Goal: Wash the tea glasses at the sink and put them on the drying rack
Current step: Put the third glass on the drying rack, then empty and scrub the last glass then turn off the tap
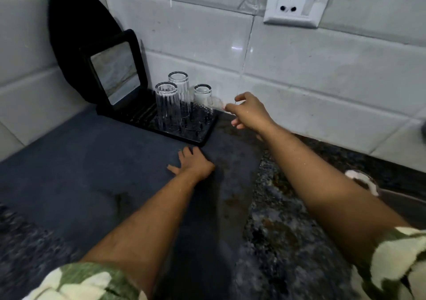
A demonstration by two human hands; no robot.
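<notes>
A black drying rack (198,138) stands in the corner on a dark blue mat (80,161). Three clear tea glasses stand upside down on it: a tall ribbed one (167,106) in front, one (179,90) behind it, and a shorter one (202,98) on the right. My right hand (250,113) reaches over the rack's right back corner. Its thumb and fingertips pinch a blurred clear tea glass (217,103), just right of the short glass. Beside the rack's front corner, my left hand (192,165) lies flat on the mat with fingers spread, holding nothing.
A black-framed mirror (115,74) leans behind the rack, against a black oval board (76,34). A wall socket (297,0) sits on the white tiles. Speckled granite counter (276,219) lies right of the mat, and the sink edge (396,198) shows at the far right.
</notes>
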